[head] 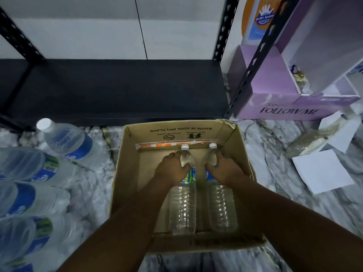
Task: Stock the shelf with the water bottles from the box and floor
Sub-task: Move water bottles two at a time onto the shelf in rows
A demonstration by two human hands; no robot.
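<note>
Both forearms reach down into the cardboard box (125,173), which sits on the marble floor (275,173) just in front of the black shelf (117,89). Two water bottles lie side by side in the box, caps pointing far. The left hand (170,169) wraps the left bottle (183,203) at its shoulder, fingers curled round it; the right hand (225,167) grips the right bottle (221,203) the same way. Each bottle's body trails toward the near wall of the box, its cap past the fingertips.

To lift well, I judge a firm hold near the label is wise, then raising both clear of the far wall before setting them upright on the shelf. More bottles (29,193) lie on the floor at left.
</note>
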